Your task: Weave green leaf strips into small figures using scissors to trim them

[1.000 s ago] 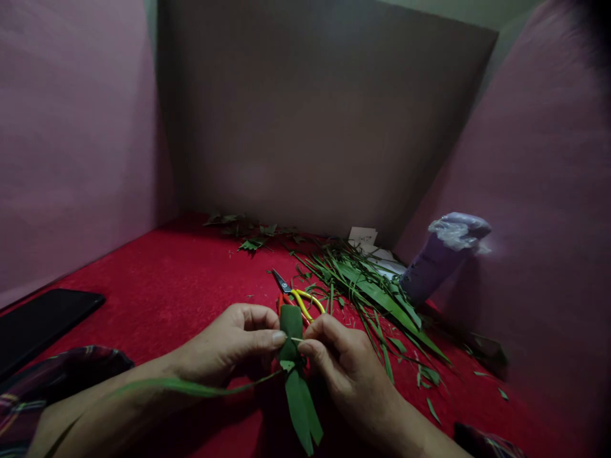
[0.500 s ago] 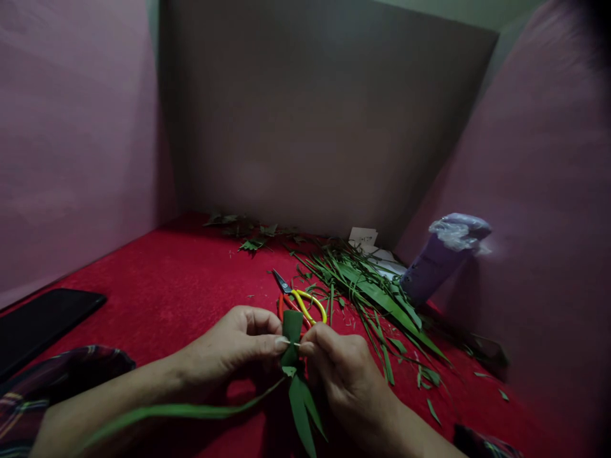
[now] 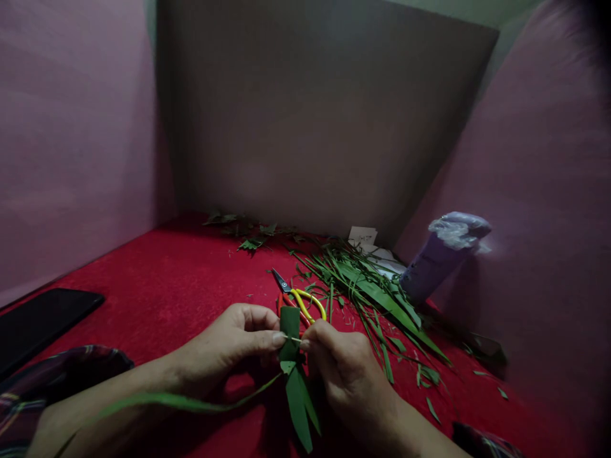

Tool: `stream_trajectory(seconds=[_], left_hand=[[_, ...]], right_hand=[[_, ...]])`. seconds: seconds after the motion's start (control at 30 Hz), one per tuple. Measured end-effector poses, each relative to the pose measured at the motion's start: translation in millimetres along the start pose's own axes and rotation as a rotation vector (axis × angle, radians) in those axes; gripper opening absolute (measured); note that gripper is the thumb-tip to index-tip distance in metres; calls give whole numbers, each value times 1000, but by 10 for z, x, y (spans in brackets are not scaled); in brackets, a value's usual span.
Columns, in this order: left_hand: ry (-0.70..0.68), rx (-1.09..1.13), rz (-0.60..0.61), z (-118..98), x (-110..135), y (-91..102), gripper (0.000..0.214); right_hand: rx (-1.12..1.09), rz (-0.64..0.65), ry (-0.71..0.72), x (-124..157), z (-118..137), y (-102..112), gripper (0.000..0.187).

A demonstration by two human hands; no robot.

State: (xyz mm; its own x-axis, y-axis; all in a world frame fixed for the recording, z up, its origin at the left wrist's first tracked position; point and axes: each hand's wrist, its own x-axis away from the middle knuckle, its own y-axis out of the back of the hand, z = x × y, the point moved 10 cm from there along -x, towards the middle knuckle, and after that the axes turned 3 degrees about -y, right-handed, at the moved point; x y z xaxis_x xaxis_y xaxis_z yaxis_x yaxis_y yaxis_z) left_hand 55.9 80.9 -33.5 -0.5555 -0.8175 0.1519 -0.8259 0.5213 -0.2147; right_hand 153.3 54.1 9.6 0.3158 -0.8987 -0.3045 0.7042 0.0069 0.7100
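Observation:
A folded green leaf piece (image 3: 290,331) stands upright between my two hands, with pointed leaf ends (image 3: 300,407) hanging below it. My left hand (image 3: 233,346) pinches the fold from the left with thumb and fingers closed. My right hand (image 3: 341,366) pinches it from the right, closed, with a thin pale sliver between the fingertips. A long narrow leaf strip (image 3: 191,401) trails from the fold down to the lower left across my left forearm. Just behind the fold, on the red cloth (image 3: 167,286), lie small scissors (image 3: 298,298) with yellow and red handles.
A heap of green leaf strips (image 3: 372,292) and cut scraps spreads to the right. A purple wrapped cone (image 3: 442,254) leans at the right wall, with white paper (image 3: 363,238) behind the leaves. A black phone (image 3: 41,321) lies at left. Cardboard walls enclose the table.
Both hands stay on the fold and shift only slightly. The hanging leaf ends and the long strip have swung a little.

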Motion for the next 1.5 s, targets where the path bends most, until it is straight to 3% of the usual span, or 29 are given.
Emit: stream_trajectory(seconds=[0.23,0.4,0.63,0.83,1.0,1.1,1.27,1.4,1.5], left_hand=[[-9,-20,31,-5,14,-30,20],[-74,36,-59,-71,-42,104,24],[-174,70,-218,-149,-88,356,26],[-221,131,-220,-242,-53,317,23],[-189,146,-200,-195,-45,287,19],[-172,149,-165,-152,-78,253,24],[-80,116,-61,-81,-103,103,41],[-63,172,147,-141,14,-184,40],[-89,228,257,-203,105,-356,33]], right_hand=[[60,5,3,16,46,4,22],[84,-67,-3,-1,5,101,23],[-262,-176,-206,-31,-198,253,26],[-776,59,-358,-70,-211,-33,32],[-821,127,-409,-24,-210,-184,32],[-751,82,-382,-13,-224,-154,27],[-526,-46,-187,-39,-98,57,21],[-424,-159,-142,-33,-104,180,20],[-448,-171,-161,-27,-143,169,20]])
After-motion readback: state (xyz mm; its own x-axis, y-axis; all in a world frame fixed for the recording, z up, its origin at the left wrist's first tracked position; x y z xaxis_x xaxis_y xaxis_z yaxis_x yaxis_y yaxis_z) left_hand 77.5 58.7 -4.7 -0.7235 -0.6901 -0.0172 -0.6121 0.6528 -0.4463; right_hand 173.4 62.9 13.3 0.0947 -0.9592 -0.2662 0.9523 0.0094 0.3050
